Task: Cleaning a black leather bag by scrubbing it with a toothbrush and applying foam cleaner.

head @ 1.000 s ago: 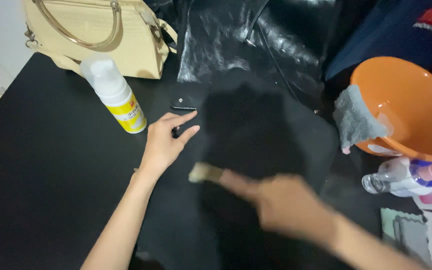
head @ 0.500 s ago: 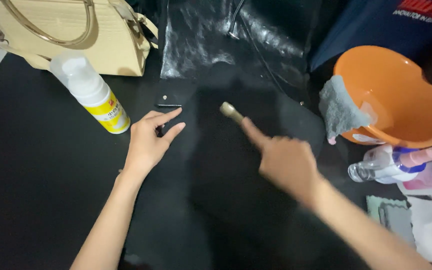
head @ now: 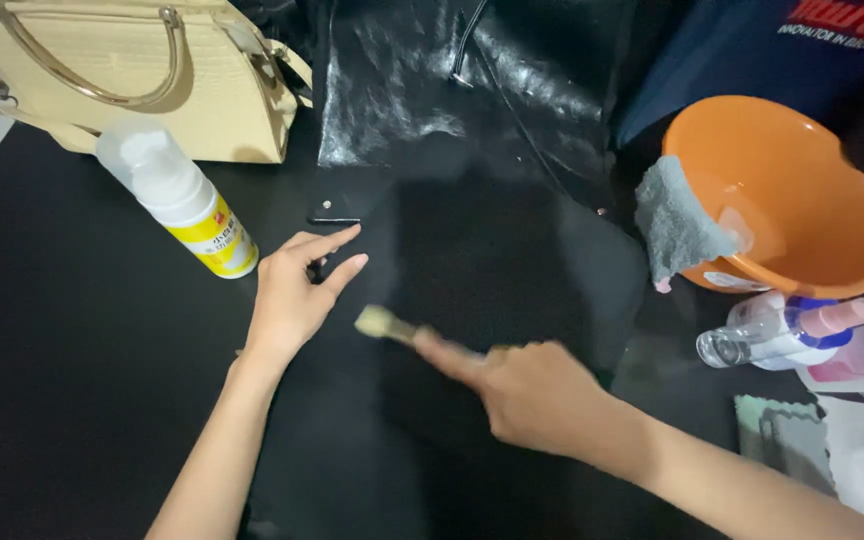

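Hands work apart — the left hand (head: 297,290) lies flat (fingers spread) to pin the black bag (head: 482,250), while the right hand (head: 537,395) grips a small brush (head: 377,322) against it.

Left hand (head: 297,295) flat, fingers spread; right hand (head: 537,395) gripping, blurred.

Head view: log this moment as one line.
left hand flat on black leather bag | right hand grips small brush, bristles on leather | foam bottle left | orange basin right
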